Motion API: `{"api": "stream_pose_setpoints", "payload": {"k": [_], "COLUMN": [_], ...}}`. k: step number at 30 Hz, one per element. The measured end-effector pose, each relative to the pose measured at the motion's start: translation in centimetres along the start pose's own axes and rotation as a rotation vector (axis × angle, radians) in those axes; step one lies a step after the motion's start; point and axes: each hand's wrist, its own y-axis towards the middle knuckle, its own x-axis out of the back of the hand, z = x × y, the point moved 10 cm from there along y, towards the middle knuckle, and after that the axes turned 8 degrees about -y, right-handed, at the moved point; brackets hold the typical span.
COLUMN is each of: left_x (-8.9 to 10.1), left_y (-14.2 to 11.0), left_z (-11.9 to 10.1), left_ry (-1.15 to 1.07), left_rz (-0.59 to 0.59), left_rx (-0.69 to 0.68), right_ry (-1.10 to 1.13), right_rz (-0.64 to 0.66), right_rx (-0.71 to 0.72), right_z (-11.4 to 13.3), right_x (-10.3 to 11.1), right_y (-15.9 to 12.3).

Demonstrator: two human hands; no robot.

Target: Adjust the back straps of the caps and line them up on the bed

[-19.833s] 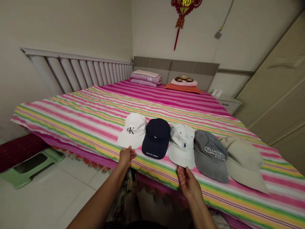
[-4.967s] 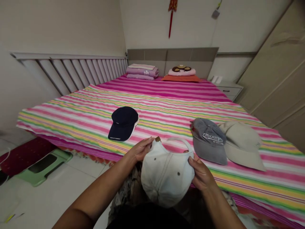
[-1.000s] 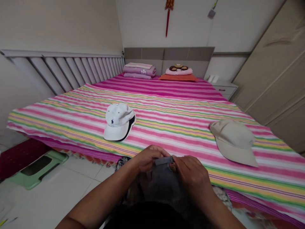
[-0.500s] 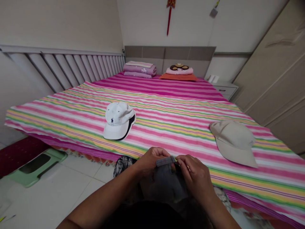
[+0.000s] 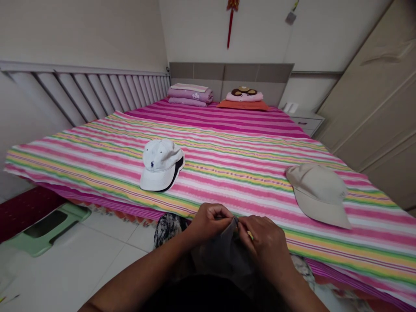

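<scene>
Pinched narrow, the left grip (image 5: pixel 211 223) and right grip (image 5: pixel 264 238) hold the rear edge of a grey baseball cap (image 5: pixel 221 255) together, just off the near side of the striped bed (image 5: pixel 247 190). In the head view, a white cap (image 5: pixel 159 167) sits atop a dark cap (image 5: pixel 177 173) left on that bed, and a beige cap (image 5: pixel 316 195) lies right. Only the grey cap is in hand; the others lie well apart.

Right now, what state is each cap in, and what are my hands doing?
Gray cap: held off the bed, its strap pinched.
Left hand: pinching the gray cap's strap.
Right hand: pinching the same strap.
White cap: lying on the bed, atop a dark cap.
Beige cap: lying apart on the bed.
</scene>
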Motion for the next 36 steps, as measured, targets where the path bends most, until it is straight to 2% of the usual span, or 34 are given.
{"api": "stream_pose_setpoints", "payload": {"k": [4,6,8,11,13,17,19,20,22,24,26,30,31,32,36], "left_x": [-0.5,-0.4,-0.2,-0.5,-0.6,-0.6,-0.5,-0.5,-0.5,-0.6,-0.8,-0.5,-0.4,-0.3,-0.2], "left_y": [-0.2,-0.2,-0.1,-0.1,-0.1,-0.2,-0.3,-0.3,-0.3,-0.3,-0.3,-0.3,-0.3,-0.2,-0.1], "left_z": [0.5,0.8,0.8,0.5,0.6,1.1,1.1,1.1,1.0,0.8,0.7,1.2,1.3,1.4,1.5], "left_ry": [-0.044,-0.057,-0.052,-0.025,-0.025,-0.066,-0.081,-0.089,-0.101,-0.109,-0.125,-0.197,-0.208,-0.211,-0.212], "left_rz": [0.051,0.046,0.03,0.049,0.059,0.051,0.048,0.047,0.052,0.062,0.078,0.072,0.066,0.063,0.07], "left_rx": [0.032,0.056,0.061,0.022,0.017,0.059,0.063,0.065,0.071,0.068,0.066,0.119,0.131,0.138,0.151], "right_ry": [0.476,0.621,0.629,0.508,0.488,0.849,0.945,0.913,0.744,0.558,0.447,0.546,0.563,0.552,0.282], "right_rz": [0.217,0.246,0.205,0.162,0.183,0.304,0.256,0.198,0.106,0.094,0.112,0.086,0.066,0.055,0.056], "right_rx": [-0.363,-0.51,-0.549,-0.46,-0.437,-0.653,-0.716,-0.702,-0.564,-0.364,-0.27,-0.469,-0.475,-0.427,-0.049], "right_z": [-3.6,-4.7,-5.0,-4.2,-3.8,-4.5,-5.0,-5.2,-4.8,-3.3,-2.5,-4.5,-4.7,-4.3,-0.6], "right_x": [-3.1,-3.9,-3.6,-2.6,-2.8,-5.7,-5.8,-5.2,-3.3,-2.0,-1.7,-2.2,-2.1,-1.8,-0.4], "right_y": [-0.9,-1.5,-1.5,-1.0,-0.9,-2.1,-2.4,-2.2,-1.4,-0.6,-0.5,-1.3,-1.3,-1.1,-0.1]}}
